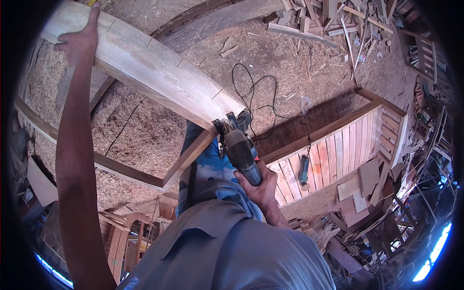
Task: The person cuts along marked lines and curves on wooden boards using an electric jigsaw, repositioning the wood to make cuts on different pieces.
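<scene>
A long pale wooden board (pixel 150 60) runs from the upper left toward the middle, with several short dark lines across its face. My left hand (pixel 79 41) rests at its far left end, thumb and a finger spread over the edge, gripping nothing. A small yellow thing (pixel 92 2) shows at that fingertip, too cut off to name. My right hand (pixel 261 186) is closed round the rear of a black and blue jigsaw (pixel 239 150). Its forked front shoe is at the board's near end; the blade's contact with the wood cannot be made out.
Curved wooden frame pieces (pixel 130 172) lie under and beside the board. To the right is a slatted wooden panel (pixel 333 150) with a green power tool (pixel 303 169) on it. A black cord (pixel 274 96) loops over the sawdust-strewn ground. Offcuts (pixel 309 24) pile up at the far right.
</scene>
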### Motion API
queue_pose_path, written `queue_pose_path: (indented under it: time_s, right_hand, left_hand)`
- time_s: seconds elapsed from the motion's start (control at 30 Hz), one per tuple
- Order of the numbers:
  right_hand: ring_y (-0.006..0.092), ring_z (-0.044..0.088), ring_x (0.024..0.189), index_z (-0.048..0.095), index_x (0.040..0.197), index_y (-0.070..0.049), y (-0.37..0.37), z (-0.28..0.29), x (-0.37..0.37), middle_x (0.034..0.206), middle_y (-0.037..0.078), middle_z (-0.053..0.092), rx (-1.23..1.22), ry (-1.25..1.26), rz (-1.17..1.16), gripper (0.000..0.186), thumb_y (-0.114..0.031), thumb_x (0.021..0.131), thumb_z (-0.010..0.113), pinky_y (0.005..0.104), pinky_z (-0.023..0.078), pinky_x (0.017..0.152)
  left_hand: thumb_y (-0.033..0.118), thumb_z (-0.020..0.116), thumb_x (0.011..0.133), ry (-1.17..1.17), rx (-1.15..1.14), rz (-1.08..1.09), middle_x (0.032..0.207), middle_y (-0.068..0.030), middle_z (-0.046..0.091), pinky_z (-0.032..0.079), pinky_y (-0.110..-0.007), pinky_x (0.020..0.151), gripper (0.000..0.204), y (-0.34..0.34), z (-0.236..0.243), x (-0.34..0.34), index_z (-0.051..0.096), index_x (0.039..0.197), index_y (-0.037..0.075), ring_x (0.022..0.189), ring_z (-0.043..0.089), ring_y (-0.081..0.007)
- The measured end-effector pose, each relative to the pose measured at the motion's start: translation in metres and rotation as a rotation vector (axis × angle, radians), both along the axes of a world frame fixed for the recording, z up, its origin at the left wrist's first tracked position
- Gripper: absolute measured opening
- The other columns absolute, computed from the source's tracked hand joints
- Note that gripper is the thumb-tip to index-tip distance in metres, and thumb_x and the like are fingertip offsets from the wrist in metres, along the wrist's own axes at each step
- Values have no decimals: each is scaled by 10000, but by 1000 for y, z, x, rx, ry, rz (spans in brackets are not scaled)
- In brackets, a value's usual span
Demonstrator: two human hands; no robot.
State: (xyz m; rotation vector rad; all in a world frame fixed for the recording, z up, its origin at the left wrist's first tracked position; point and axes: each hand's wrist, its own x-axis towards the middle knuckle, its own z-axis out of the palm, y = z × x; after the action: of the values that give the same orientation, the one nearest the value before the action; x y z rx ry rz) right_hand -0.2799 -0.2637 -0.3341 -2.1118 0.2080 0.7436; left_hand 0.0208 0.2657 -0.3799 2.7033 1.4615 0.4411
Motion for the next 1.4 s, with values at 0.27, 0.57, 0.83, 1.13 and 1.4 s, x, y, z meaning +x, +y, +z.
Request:
queue_pose_path:
  time_s: [0.27,0.57,0.83,1.13,1.4]
  right_hand:
    - [188,772,778,727,1047,-2,5,3,4,843,142,783,1,11,-23,376,-283,874,906,358,599,727]
    - [330,801,777,706,1112,19,18,10,6,834,212,762,75,36,-153,523,-352,827,939,399,613,689]
    - [234,762,792,721,1129,10,22,8,6,859,163,775,72,58,-167,467,-335,876,907,381,599,730]
    - [154,732,759,728,1108,0,27,10,6,839,116,775,54,35,-160,396,-291,899,896,348,587,720]
    - [174,747,762,738,1108,-15,30,11,8,846,126,777,98,42,-224,398,-299,886,905,355,588,727]
  left_hand:
    - [1089,543,628,-25,-31,-16,1712,-407,75,370,-560,1229,1664,-5,2,0,113,1647,-154,1540,343,-536]
    - [1063,542,675,9,-24,-32,1704,-432,50,352,-560,1245,1628,-4,1,-2,104,1640,-173,1546,314,-565]
    - [1065,529,684,32,2,-53,1688,-456,55,366,-563,1234,1630,-5,0,-4,95,1632,-187,1538,315,-581]
    - [1058,500,717,81,13,-56,1696,-448,64,368,-560,1227,1594,0,-1,-1,83,1644,-170,1549,307,-568]
    - [1043,529,714,101,-5,11,1711,-426,45,361,-551,1230,1591,-8,5,3,91,1643,-172,1534,368,-530]
